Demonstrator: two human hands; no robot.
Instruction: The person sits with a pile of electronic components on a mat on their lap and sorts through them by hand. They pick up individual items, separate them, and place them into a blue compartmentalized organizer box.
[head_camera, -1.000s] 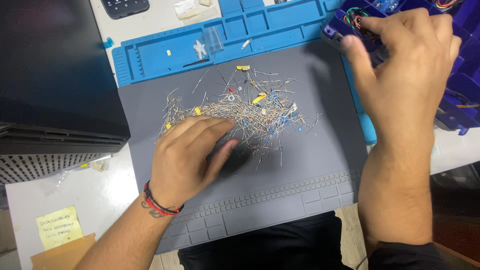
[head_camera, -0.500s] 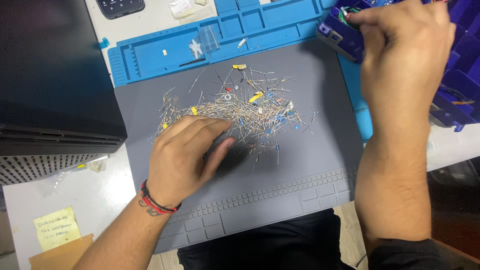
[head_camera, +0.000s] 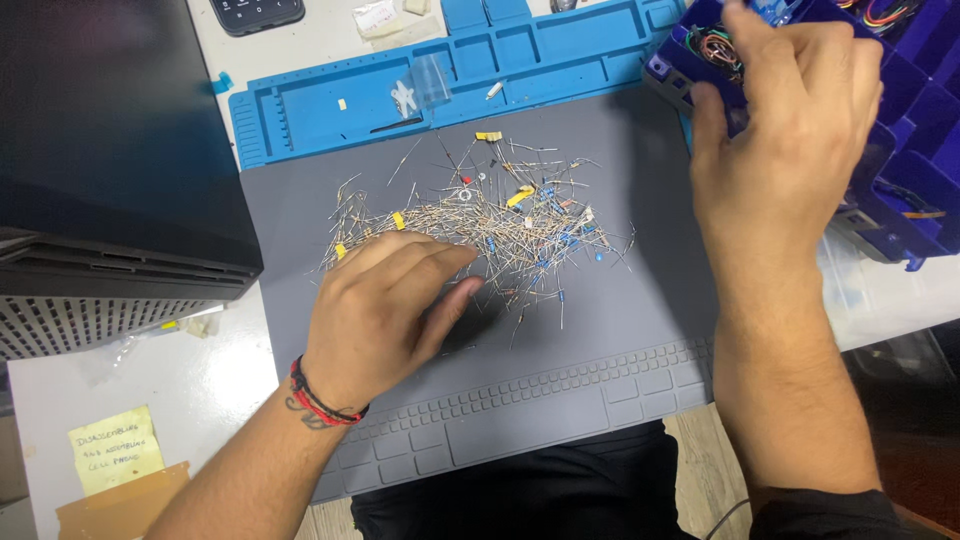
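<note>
A loose heap of small wire-legged electronic parts (head_camera: 500, 225), tan, blue and yellow, lies in the middle of a grey work mat (head_camera: 620, 330). My left hand (head_camera: 385, 310) rests palm down on the mat at the heap's near left edge, fingertips touching the parts, fingers loosely together. My right hand (head_camera: 785, 130) reaches up to the far right over a dark blue compartment box (head_camera: 915, 120); its fingers are spread above a compartment with coiled coloured wires (head_camera: 715, 48). I see nothing held in it.
A blue silicone tray (head_camera: 330, 110) with small pockets borders the mat's far side. A black device with a vented side (head_camera: 100, 200) stands at the left. A yellow note (head_camera: 115, 450) lies at the near left. A dark phone-like device (head_camera: 255, 12) sits at the top.
My right hand has opened and shifted slightly over the blue box, moving off the coiled wires. My left hand has stayed on the heap's edge.
</note>
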